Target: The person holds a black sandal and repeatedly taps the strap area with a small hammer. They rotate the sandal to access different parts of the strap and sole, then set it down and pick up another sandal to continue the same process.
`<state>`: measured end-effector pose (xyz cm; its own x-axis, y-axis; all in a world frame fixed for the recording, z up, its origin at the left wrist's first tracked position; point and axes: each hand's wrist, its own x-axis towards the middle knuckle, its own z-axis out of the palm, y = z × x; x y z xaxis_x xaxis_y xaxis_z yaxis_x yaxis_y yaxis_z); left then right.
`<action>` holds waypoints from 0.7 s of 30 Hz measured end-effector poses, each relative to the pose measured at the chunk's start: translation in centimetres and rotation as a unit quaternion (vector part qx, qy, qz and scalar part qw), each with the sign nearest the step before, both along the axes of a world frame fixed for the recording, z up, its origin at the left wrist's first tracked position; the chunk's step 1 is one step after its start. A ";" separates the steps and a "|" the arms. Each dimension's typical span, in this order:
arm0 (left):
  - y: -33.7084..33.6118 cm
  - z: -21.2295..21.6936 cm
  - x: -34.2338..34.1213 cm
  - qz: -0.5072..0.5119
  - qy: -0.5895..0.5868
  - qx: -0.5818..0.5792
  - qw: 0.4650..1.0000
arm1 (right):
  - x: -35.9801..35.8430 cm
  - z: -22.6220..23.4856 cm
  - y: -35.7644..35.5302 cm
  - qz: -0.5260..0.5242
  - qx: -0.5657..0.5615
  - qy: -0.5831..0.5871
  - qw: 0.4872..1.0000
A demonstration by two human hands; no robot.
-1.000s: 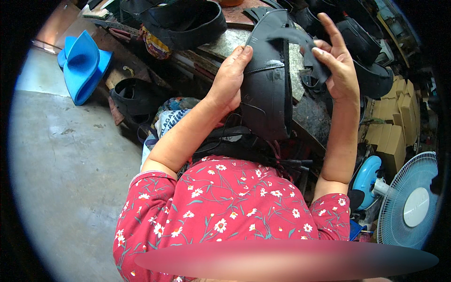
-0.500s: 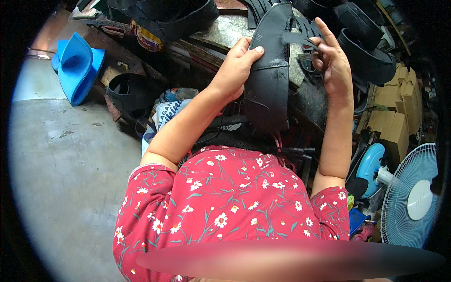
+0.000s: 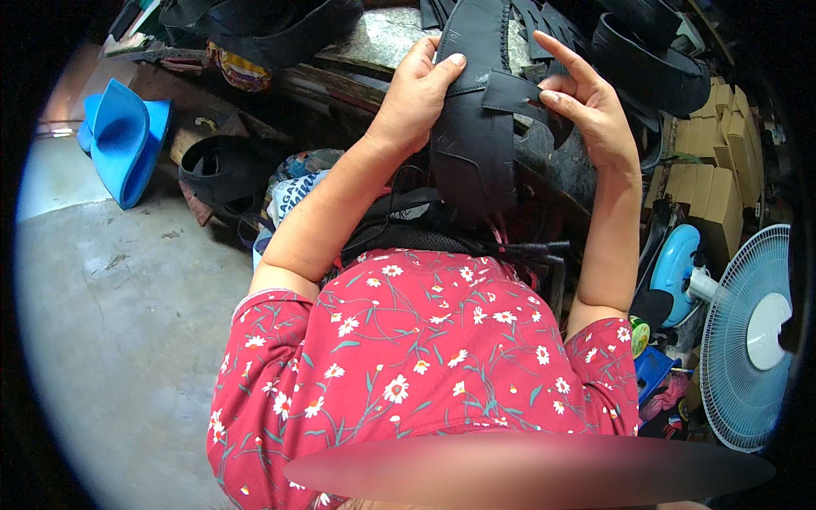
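A long curved black piece with a leathery or rubbery surface (image 3: 470, 161) stands upright in front of me; its exact kind I cannot make out. Around its left edge my left hand (image 3: 418, 95) is closed, thumb lying on the near face. A dark stitched line runs up its right edge. Lying across that edge is a flat black strap (image 3: 510, 93). My right hand (image 3: 595, 110) pinches the strap's right end between thumb and fingers, with the index finger pointing up and away. More black strips (image 3: 552, 30) are just behind.
Several black curved pieces (image 3: 646, 64) are stacked at the far right, others (image 3: 280, 34) at the far left. A worn bench (image 3: 382, 38) lies behind my hands. Blue foam (image 3: 127, 144) stands at left. Cardboard boxes (image 3: 701, 191) and a fan (image 3: 748, 340) are on the right.
The strap, which stuck out to the right of the black piece, now lies across its face near the stitched edge. My right hand has come lower, its thumb now against the strap.
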<state>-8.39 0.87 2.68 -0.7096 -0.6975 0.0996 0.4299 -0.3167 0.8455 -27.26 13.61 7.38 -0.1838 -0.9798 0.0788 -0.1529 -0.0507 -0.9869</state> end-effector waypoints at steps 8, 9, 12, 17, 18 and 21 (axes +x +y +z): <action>0.3 1.3 0.1 -0.006 -0.016 0.013 1.000 | 1.0 1.9 -1.1 -0.005 -0.006 0.039 0.999; 0.4 1.6 0.1 -0.002 -0.005 0.020 1.000 | 1.1 2.3 -1.1 0.007 -0.002 0.040 0.999; 0.3 2.2 0.2 0.007 -0.024 0.014 1.000 | 1.0 3.4 -0.8 0.000 -0.021 0.080 0.997; 0.2 2.2 0.3 -0.023 -0.010 0.018 1.000 | -0.1 4.0 -1.1 -0.039 -0.056 0.088 0.994; 0.2 2.2 0.3 -0.019 -0.011 0.003 1.000 | -0.1 3.8 -1.2 -0.035 -0.056 0.072 0.995; 0.3 2.0 0.3 -0.022 -0.026 -0.005 0.999 | 0.5 2.9 -1.5 0.004 -0.027 0.042 0.999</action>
